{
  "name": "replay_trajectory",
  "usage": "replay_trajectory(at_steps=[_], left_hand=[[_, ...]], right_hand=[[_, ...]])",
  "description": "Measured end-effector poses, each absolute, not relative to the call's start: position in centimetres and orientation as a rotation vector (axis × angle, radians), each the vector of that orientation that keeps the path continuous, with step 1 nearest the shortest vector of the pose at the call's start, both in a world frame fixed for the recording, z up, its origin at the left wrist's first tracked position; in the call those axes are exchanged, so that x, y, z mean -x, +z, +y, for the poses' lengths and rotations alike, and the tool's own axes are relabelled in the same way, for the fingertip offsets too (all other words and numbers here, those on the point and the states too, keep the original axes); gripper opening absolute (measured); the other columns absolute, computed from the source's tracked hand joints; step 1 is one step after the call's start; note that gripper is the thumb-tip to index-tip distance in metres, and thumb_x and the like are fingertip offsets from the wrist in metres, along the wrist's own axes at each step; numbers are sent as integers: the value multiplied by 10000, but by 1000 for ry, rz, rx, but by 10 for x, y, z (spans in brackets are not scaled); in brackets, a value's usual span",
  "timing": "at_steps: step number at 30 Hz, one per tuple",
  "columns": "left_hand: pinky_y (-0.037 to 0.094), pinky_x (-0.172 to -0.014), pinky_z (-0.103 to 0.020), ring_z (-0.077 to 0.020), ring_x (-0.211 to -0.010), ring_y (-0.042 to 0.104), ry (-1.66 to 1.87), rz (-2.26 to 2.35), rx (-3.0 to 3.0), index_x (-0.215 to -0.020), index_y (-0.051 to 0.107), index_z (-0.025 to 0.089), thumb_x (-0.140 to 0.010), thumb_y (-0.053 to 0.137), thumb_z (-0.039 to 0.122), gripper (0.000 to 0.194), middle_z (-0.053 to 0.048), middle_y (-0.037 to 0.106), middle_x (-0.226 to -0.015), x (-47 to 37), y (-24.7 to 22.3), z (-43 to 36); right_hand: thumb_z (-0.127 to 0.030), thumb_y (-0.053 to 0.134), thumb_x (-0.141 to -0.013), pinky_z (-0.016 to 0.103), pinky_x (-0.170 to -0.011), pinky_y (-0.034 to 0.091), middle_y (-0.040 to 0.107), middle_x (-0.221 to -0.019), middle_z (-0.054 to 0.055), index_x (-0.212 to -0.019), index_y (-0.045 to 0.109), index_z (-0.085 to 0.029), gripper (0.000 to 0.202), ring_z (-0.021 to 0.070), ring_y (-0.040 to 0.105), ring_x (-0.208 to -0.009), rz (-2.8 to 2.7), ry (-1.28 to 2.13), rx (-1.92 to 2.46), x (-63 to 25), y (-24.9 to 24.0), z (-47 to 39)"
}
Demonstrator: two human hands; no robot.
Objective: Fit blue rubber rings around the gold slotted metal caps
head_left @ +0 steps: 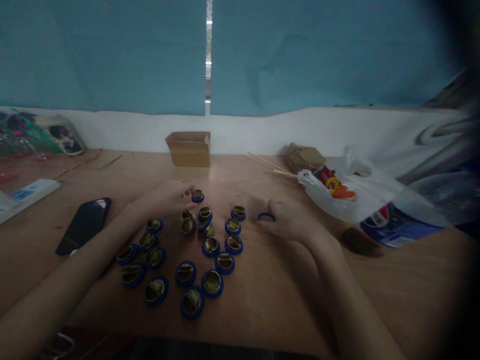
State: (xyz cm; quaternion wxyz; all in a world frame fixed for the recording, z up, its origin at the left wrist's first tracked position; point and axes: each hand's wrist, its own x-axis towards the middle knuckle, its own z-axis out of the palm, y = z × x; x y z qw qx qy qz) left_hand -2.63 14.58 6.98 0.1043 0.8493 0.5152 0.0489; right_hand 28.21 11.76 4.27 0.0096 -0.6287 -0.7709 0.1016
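Observation:
My left hand [170, 197] is closed at the far end of the group, its fingertips pinching the edge of a round pin-back badge [198, 195] with a blue rim. Off to the right, my right hand [287, 220] holds a blue ring-shaped piece [266, 217] between thumb and fingers, low over the table; its centre looks dark. Several more blue-rimmed badges, such as one near the front [192, 302], lie with brass-coloured backs and pin bars facing up. Near my left fingers, a few loose brass-coloured backs [188, 223] sit close together, partly blurred.
A wooden table [262, 300] carries everything. An open cardboard box [190, 151] stands against the wall. On the left lies a black phone [84, 225]. To the right are a white plastic bag [348, 185], a Pepsi-labelled bottle [397, 222], a brown package [303, 158] and thin sticks [268, 164].

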Motion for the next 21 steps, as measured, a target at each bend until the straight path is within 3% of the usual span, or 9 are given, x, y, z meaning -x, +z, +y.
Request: replay_trajectory(at_steps=[4,8,13,18,21], left_hand=[[439,-720,-311,-229,-853,594,43,1448,-2548,-860,642,163,-802,574,292,157,-92,645,-943,38,73,102],[446,-757,-339,-254,-922,561,79,1514,-2568,-979,611,172,-793,608,337,249,-97,602,-993,41,53,87],[409,-649,-334,-249,-772,563,135,1569,-2539,-904,545,183,-795,583,362,213,-80,588,-864,35,34,88],[381,-600,-290,-223,-749,575,52,1398,-2469,-892,536,209,-707,603,216,197,-43,611,-859,38,47,77],[410,-665,-309,-252,-830,590,26,1380,-2420,-912,576,204,-706,656,299,240,-62,633,-917,48,56,75]], right_hand=[[-403,537,-815,303,-540,360,665,-836,108,-886,586,-160,258,230,607,-703,-2380,260,1935,-276,46,116],[-380,529,-825,307,-543,360,659,-820,108,-889,570,-164,229,232,606,-701,-2380,180,1880,-270,52,113],[-332,495,-874,314,-608,405,667,-884,114,-917,563,-179,173,239,621,-763,-2407,198,1746,-265,52,112],[-311,485,-899,314,-664,431,669,-966,109,-1022,556,-185,190,236,631,-824,-2373,315,1674,-265,44,113],[-334,494,-904,313,-680,436,668,-989,109,-1012,566,-190,194,243,630,-862,-2371,310,1654,-265,42,115]])
